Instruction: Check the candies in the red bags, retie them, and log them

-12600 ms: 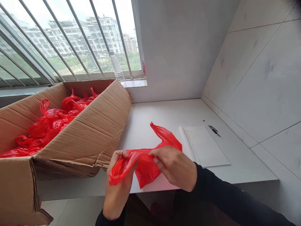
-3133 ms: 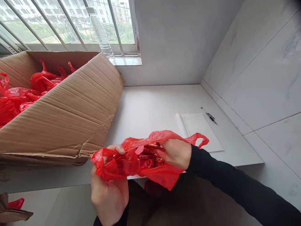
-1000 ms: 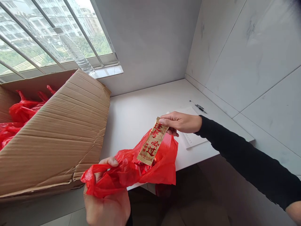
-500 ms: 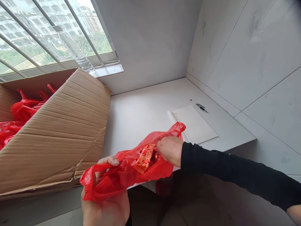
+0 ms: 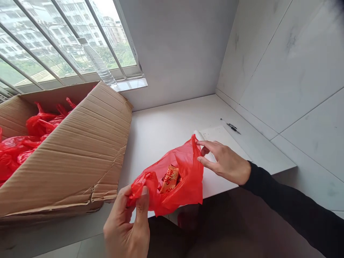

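A thin red plastic bag (image 5: 185,179) spreads over the front edge of the white table. Inside its mouth lies a shiny orange-gold packet (image 5: 170,179) printed with red characters, with other small red and gold wrappers partly hidden beside it. My left hand (image 5: 129,222) pinches the bunched left handle of the bag between thumb and fingers. My right hand (image 5: 225,161) is at the bag's right handle, thumb and index finger apart. Its fingertips overlap the bag's edge; how firmly they touch cannot be made out.
A big cardboard box (image 5: 80,154) on the left holds several tied red bags (image 5: 40,123). An open notebook (image 5: 215,134) and a pen (image 5: 231,126) lie toward the table's right. On the windowsill stands a water bottle (image 5: 99,64). Tiled wall (image 5: 295,71) bounds the right side.
My right hand has come out of the bag's mouth and moved right to its far handle. My left hand has gathered the left handle into a pinch. The view has shifted slightly.
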Demonstrator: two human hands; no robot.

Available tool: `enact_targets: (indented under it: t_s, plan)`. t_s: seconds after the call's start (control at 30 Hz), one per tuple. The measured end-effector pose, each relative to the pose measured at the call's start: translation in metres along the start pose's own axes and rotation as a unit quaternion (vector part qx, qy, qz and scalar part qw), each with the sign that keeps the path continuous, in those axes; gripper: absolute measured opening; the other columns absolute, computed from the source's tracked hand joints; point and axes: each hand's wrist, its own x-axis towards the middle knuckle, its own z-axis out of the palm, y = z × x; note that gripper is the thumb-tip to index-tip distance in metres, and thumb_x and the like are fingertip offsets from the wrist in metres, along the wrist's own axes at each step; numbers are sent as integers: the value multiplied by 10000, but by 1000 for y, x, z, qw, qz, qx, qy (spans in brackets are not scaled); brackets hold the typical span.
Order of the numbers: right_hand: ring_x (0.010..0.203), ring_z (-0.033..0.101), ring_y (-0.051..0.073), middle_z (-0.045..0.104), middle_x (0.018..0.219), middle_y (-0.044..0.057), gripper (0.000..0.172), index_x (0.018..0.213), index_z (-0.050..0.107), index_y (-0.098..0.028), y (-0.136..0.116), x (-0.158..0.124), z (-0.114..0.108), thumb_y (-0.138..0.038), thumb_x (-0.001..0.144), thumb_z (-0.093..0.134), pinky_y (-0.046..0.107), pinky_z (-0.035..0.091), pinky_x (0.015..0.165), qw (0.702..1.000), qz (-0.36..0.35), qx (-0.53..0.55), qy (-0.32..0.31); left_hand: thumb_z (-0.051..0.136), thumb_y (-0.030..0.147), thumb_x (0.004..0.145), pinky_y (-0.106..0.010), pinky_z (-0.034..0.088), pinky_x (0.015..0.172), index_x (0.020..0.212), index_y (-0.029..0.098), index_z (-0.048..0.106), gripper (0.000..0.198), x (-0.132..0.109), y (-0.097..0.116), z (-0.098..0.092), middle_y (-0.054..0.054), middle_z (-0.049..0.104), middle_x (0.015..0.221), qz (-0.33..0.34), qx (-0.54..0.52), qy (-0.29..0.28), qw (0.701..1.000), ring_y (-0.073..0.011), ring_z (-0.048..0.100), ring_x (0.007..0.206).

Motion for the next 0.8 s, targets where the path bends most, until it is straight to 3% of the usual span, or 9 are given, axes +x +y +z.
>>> enact_targets:
  t_s: [0.1, 0.17, 0.23, 0.33, 0.43, 0.5, 0.57, 0.67, 0.8]
  plan:
    - [1002, 632, 256, 700, 1035, 73, 274, 1186, 642, -231, -5, 5, -12, -358, 976, 519, 487, 499, 968, 997, -23, 67, -12, 625, 636, 812, -247, 408, 483, 999, 268, 755, 433, 0, 7, -10, 12, 528, 602, 37, 122, 15, 992, -151, 442, 510]
    - [1169, 570, 303, 650, 1240, 118, 457, 1321, 571, -219, -9, 11, -13, -474, 942, 581, 547, 441, 1043, 997, -20, 63, 39, 561, 648, 843, -260, 351, 448, 984, 302, 769, 428, 3, 12, -15, 7, 551, 609, 84, 173, 6, 981, -150, 376, 471]
    - [1250, 517, 344, 587, 1351, 158, 666, 1407, 495, -187, -9, 18, -7, -554, 875, 653, 587, 418, 1053, 996, -9, 68, 51, 557, 647, 838, -269, 371, 494, 922, 313, 786, 413, 6, 15, -16, -27, 605, 685, 139, 192, 8, 971, -187, 460, 570]
    - [1048, 626, 282, 689, 1098, 111, 412, 1223, 639, -179, -12, 27, 0, -478, 945, 576, 506, 488, 968, 988, -24, 152, -21, 634, 616, 802, -284, 470, 699, 847, 284, 797, 373, 7, 19, -17, -84, 663, 918, 187, 160, 28, 969, -251, 567, 904]
    - [901, 635, 216, 693, 929, 59, 303, 1048, 722, -218, -28, 27, -10, -398, 1017, 480, 403, 509, 890, 969, -71, 238, -21, 600, 547, 870, -322, 532, 770, 858, 250, 780, 347, 7, 24, -21, -94, 705, 947, 107, -44, -26, 993, -254, 646, 931]
    - [932, 624, 213, 693, 982, 54, 268, 1075, 732, -249, -45, 23, -27, -383, 1013, 509, 376, 503, 873, 960, -97, 263, 30, 573, 524, 894, -323, 547, 581, 849, 250, 748, 328, 9, 33, -24, -44, 648, 607, 47, -202, -105, 973, -216, 653, 607]
    - [959, 611, 215, 693, 984, 45, 228, 1101, 741, -277, -63, 20, -45, -345, 997, 550, 360, 502, 855, 956, -117, 258, 80, 575, 518, 887, -286, 469, 404, 788, 247, 697, 314, 15, 44, -24, 43, 386, 346, 24, -283, -160, 945, -141, 437, 313]
    - [858, 608, 193, 702, 889, 16, 198, 1078, 755, -299, -85, 17, -61, -265, 966, 596, 326, 510, 767, 956, -145, 236, 96, 565, 491, 892, -233, 378, 342, 780, 234, 650, 293, 20, 59, -15, 87, 247, 374, -11, -269, -136, 953, -76, 243, 289]
    - [726, 619, 135, 735, 905, -29, 201, 1031, 745, -273, -105, 14, -57, -158, 922, 622, 271, 520, 687, 948, -170, 270, 13, 754, 436, 721, -258, 487, 475, 992, 252, 670, 338, 5, 59, 4, 3, 545, 632, 10, -134, -155, 979, -148, 515, 524]
